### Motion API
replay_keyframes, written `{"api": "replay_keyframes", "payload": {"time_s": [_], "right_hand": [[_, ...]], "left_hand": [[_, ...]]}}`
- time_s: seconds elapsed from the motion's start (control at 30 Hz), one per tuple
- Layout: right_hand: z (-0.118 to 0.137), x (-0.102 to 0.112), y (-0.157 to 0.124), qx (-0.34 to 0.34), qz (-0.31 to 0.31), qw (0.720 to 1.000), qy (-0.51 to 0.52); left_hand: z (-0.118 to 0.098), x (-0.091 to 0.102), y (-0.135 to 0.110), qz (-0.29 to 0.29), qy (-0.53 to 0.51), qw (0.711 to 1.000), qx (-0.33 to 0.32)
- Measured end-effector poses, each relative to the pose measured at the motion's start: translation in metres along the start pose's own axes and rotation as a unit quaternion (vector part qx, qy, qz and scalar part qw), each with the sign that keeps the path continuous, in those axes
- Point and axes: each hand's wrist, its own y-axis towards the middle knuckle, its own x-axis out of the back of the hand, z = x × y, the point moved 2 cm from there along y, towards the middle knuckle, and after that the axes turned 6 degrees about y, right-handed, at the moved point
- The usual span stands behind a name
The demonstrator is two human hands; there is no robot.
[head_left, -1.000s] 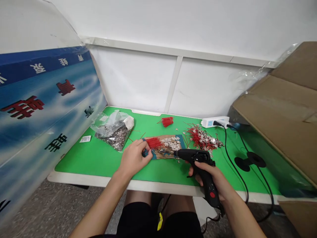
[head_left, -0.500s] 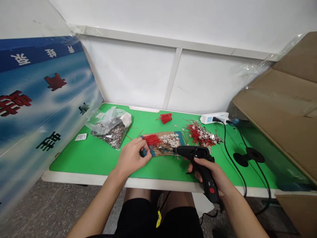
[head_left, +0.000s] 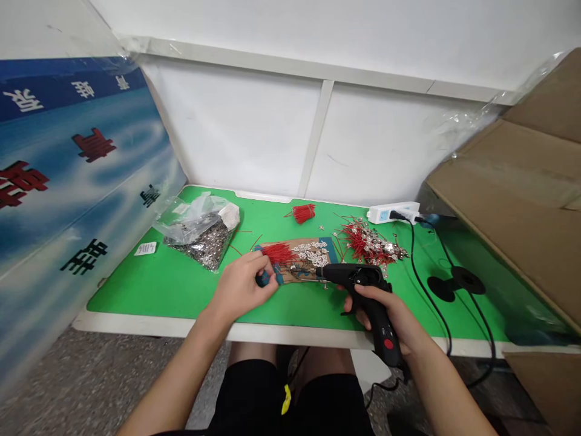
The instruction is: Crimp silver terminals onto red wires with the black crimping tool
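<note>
My right hand (head_left: 381, 306) grips a black soldering gun (head_left: 379, 315) with a red button, its fingers by the trigger. The gun's thin metal tip points left over a cardboard piece (head_left: 333, 245) with blue edges. A row of red wires (head_left: 278, 253) lies on this cardboard, beside small silver metal terminals (head_left: 313, 253) at their right ends. At the cardboard's lower left corner, my left hand (head_left: 247, 281) is closed, thumb and forefinger pinched together. Whatever sits between those fingertips is too small to make out.
A clear plastic bag of small metal parts (head_left: 202, 239) lies left. Behind the cardboard is a red wire bundle (head_left: 303, 213). To the right are a heap of wires with terminals (head_left: 367, 242), a white power strip (head_left: 394, 213), black cables, a black spool (head_left: 456, 283) and a large cardboard box (head_left: 512, 175).
The view has shifted slightly. Both hands and the soldering gun stay in nearly the same place over the cardboard.
</note>
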Motion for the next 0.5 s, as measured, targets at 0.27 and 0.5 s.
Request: {"api": "replay_keyframes", "payload": {"time_s": [0.27, 0.5], "right_hand": [[0.0030, -0.0017, 0.0002, -0.019, 0.001, 1.000, 0.009], [0.0041, -0.0008, -0.0003, -0.022, 0.003, 1.000, -0.003]], "left_hand": [[-0.0005, -0.0010, 0.0001, 0.008, 0.003, 1.000, -0.008], [0.0001, -0.0011, 0.0009, 0.013, 0.003, 1.000, -0.008]]}}
